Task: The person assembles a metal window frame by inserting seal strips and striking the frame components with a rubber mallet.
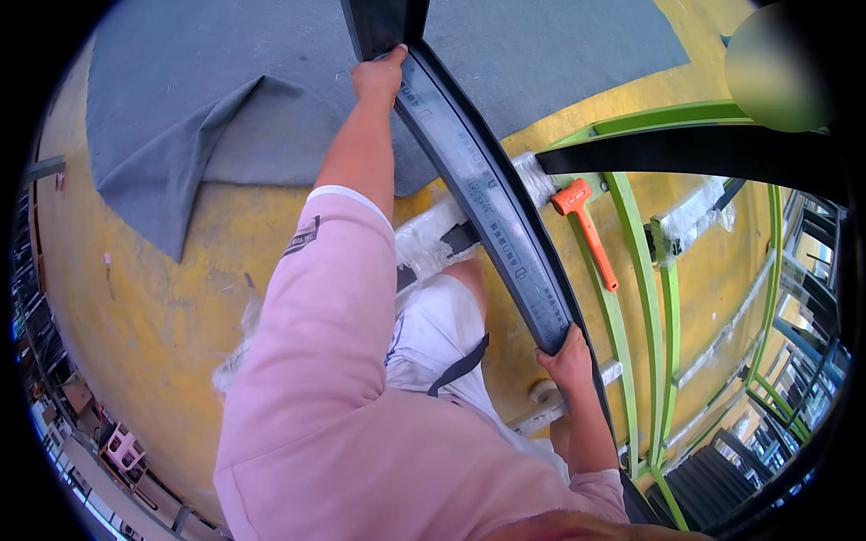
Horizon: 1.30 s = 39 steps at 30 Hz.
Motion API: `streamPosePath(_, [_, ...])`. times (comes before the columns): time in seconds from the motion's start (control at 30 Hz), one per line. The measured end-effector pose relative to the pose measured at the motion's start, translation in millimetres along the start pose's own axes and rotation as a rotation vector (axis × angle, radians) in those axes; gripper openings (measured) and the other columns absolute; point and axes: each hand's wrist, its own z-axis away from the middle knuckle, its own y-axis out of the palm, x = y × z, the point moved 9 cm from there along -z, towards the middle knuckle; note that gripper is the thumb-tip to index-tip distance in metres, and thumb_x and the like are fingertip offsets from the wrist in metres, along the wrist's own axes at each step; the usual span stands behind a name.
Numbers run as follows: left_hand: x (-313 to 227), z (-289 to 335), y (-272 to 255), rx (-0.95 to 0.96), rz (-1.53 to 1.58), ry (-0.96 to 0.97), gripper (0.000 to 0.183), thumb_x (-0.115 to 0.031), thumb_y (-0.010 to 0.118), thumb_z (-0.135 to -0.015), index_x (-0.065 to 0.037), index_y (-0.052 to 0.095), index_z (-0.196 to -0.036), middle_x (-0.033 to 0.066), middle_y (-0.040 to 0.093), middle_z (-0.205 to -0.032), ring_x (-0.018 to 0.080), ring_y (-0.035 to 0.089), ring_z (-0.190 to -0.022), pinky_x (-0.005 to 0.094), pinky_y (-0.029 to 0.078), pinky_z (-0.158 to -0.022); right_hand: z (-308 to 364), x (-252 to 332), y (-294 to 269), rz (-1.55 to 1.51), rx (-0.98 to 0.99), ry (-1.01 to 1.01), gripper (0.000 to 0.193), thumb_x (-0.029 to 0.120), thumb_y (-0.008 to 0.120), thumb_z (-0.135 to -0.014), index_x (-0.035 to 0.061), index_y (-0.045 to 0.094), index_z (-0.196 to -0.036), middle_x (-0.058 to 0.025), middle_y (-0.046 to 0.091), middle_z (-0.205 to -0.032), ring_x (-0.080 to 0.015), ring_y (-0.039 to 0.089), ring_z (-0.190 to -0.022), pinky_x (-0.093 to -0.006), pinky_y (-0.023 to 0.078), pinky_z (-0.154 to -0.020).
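Observation:
A long black frame profile [488, 206] with a strip of printed protective film runs from the far middle toward the lower right. My left hand [380, 77] is closed around its far end, beside the corner where another black profile [386, 25] meets it. Farther down, my right hand [570, 361] grips the near part, thumb laid along the edge. Under the profile, a support bar wrapped in clear plastic [424, 236] crosses. Just right of the profile, an orange mallet [586, 230] lies on a green metal rack [636, 298].
A grey cloth [225, 135] with a folded corner covers part of the yellow floor [162, 298]. Another black profile [686, 153] extends over the rack at the right. Plastic-wrapped bars [690, 221] and stacked dark profiles [722, 478] are farther right. Shelving stands along the left rim.

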Motion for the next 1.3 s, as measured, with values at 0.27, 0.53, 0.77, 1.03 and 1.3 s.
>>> streamPosePath(0.27, [-12.5, 19.7, -14.2, -0.101, -0.232, -0.029, 0.112, -0.059, 0.083, -0.070, 0.021, 0.039, -0.134, 0.0334, 0.059, -0.131, 0.0440, 0.059, -0.123, 0.0446, 0.048, -0.105, -72.6, -29.1, -75.6, 0.128, -0.424, -0.061, 0.054, 0.030, 0.066, -0.094, 0.0054, 0.053, -0.141, -0.0196, 0.055, -0.139, -0.0413, 0.053, -0.124, -0.0507, 0.043, -0.105])
streamPosePath(0.53, [53.0, 177.1, 25.5, 0.080, 0.248, -0.247, 0.083, -0.027, 0.088, -0.077, 0.012, 0.040, -0.133, 0.0260, 0.057, -0.132, 0.0344, 0.058, -0.121, 0.0405, 0.045, -0.104, -150.5, -53.7, -65.7, 0.120, -0.265, 0.041, 0.043, 0.030, 0.067, -0.090, 0.0060, 0.060, -0.125, -0.0203, 0.063, -0.111, -0.0404, 0.062, -0.107, -0.0487, 0.050, -0.089])
streamPosePath(0.77, [70.4, 179.0, 29.1, 0.081, 0.390, -0.297, 0.059, -0.022, 0.085, -0.078, 0.010, 0.056, -0.118, 0.0220, 0.067, -0.114, 0.0303, 0.066, -0.102, 0.0425, 0.052, -0.089, -72.7, 21.7, -92.0, -0.303, -0.073, -0.046, 0.037, 0.016, 0.065, -0.090, 0.0022, 0.060, -0.125, -0.0144, 0.066, -0.080, -0.0287, 0.067, -0.077, -0.0414, 0.053, -0.072])
streamPosePath(1.03, [62.8, 178.1, 20.8, 0.011, 0.086, -0.219, 0.060, -0.033, 0.081, -0.079, 0.015, 0.062, -0.109, 0.0277, 0.071, -0.104, 0.0332, 0.071, -0.091, 0.0414, 0.054, -0.080, -152.8, 291.3, -110.9, -0.567, -0.161, -0.514, 0.060, 0.025, 0.060, -0.100, 0.0200, 0.039, -0.156, -0.0222, 0.071, -0.115, -0.0348, 0.069, -0.108, -0.0389, 0.050, -0.094])
streamPosePath(1.3, [59.6, 179.7, 17.0, 0.057, 0.088, -0.273, 0.083, -0.046, 0.083, -0.075, 0.014, 0.051, -0.123, 0.0348, 0.066, -0.117, 0.0456, 0.066, -0.112, 0.0453, 0.054, -0.094, -201.1, 342.6, -113.7, -0.181, -0.122, -0.412, 0.055, 0.030, 0.049, -0.100, 0.0213, 0.042, -0.154, -0.0278, 0.069, -0.109, -0.0446, 0.066, -0.103, -0.0509, 0.051, -0.091])
